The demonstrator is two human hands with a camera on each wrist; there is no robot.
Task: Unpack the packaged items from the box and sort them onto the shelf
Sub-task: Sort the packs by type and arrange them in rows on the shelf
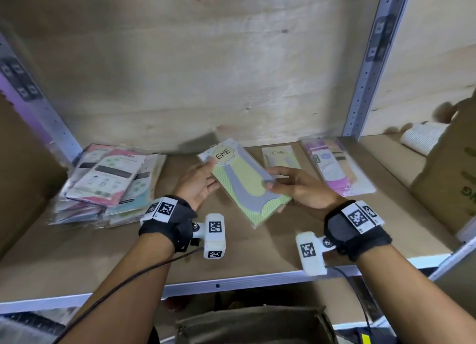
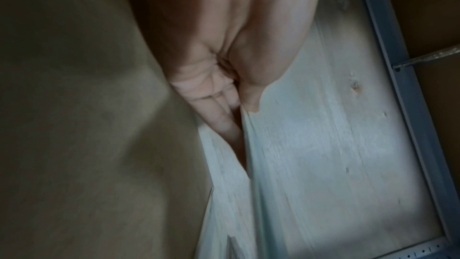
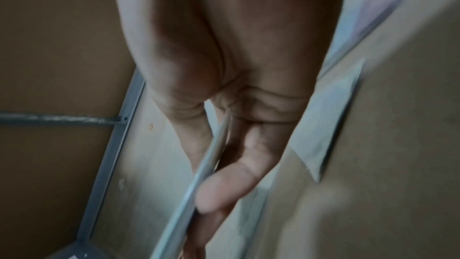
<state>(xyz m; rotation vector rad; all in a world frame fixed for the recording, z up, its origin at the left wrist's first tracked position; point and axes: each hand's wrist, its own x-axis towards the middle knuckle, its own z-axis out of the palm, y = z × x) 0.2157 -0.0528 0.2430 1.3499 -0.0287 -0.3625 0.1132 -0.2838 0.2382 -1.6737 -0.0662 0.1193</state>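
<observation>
Both hands hold one flat sock packet (image 1: 244, 181), yellow-green and grey with a round ENE label, tilted a little above the shelf board (image 1: 231, 253). My left hand (image 1: 207, 175) pinches its upper left edge, thumb on top. At the packet's right side my right hand (image 1: 270, 182) grips it, thumb over the face and fingers beneath. The left wrist view shows fingers (image 2: 224, 121) lying along the packet's pale edge (image 2: 224, 204). The right wrist view shows the packet (image 3: 211, 157) edge-on, clamped between thumb and fingers (image 3: 224, 186).
A second ENE packet (image 1: 279, 155) lies flat behind my right hand, pink-purple packets (image 1: 334, 168) to its right. A loose pile of packets (image 1: 110, 181) fills the shelf's left. Cardboard boxes stand at right (image 1: 448, 168) and below (image 1: 257, 323). A metal upright (image 1: 368, 68) divides the bays.
</observation>
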